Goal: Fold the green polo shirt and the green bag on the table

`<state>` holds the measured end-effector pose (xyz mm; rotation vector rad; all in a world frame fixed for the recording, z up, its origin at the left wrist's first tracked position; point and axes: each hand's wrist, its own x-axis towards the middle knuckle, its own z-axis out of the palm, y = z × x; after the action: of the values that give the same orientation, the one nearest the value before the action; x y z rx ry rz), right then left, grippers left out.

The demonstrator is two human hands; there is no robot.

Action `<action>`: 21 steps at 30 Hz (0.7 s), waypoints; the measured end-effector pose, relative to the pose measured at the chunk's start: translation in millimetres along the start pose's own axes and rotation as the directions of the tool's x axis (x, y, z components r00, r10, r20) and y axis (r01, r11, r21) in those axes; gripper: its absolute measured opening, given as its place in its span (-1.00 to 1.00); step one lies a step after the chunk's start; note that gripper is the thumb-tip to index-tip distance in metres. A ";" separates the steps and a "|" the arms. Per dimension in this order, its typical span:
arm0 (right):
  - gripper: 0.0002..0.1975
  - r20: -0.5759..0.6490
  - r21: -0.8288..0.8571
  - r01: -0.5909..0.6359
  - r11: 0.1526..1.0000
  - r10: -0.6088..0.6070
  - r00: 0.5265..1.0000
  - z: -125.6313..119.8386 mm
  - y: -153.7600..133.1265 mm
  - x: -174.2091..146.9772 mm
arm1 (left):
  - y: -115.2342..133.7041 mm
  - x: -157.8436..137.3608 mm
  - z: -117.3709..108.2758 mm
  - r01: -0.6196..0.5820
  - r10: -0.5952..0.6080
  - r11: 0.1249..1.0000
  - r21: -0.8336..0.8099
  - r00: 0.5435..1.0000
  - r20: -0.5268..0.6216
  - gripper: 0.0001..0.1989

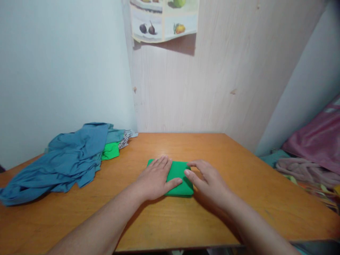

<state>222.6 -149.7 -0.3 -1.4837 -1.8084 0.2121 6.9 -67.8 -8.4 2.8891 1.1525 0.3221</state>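
A folded green cloth (178,177) lies as a flat, neat rectangle near the front middle of the wooden table (170,223). My left hand (158,179) rests flat across its left part, fingers stretched out and thumb pointing right over the cloth. At the right edge of the cloth is my right hand (207,179), its thumb and fingers apart and curved around that side. Whether the right fingertips touch the cloth, I cannot tell. Part of the cloth is hidden beneath my left hand.
A loose heap of blue clothes (71,156) lies on the table's left, with a bright green piece (111,151) and a striped piece (125,139) beside it. A fruit poster (163,21) hangs on the back wall. Pink fabric (313,141) is piled beyond the right edge.
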 end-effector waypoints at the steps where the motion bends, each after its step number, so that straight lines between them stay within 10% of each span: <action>1: -0.47 0.035 -0.089 0.058 0.994 -0.055 0.998 0.6 -3.5 2.7 | -0.4 -0.1 0.4 -0.005 0.005 1.000 0.002 1.000 -0.007 -0.11; 7: -0.21 0.345 -0.303 0.160 0.940 -0.049 0.937 13.1 -6.3 4.8 | -0.7 0.8 1.4 -0.006 0.006 1.000 0.001 1.000 0.005 -0.19; 21: -0.22 0.343 -0.358 0.130 0.925 0.001 0.939 27.1 8.4 -6.3 | 3.9 3.2 -1.5 0.052 -0.051 0.998 -0.044 0.998 0.029 -0.14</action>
<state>211.7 -143.7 -26.6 -1.7270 -2.2709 0.0906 11.5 -68.6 -6.0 2.8108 1.1976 0.3020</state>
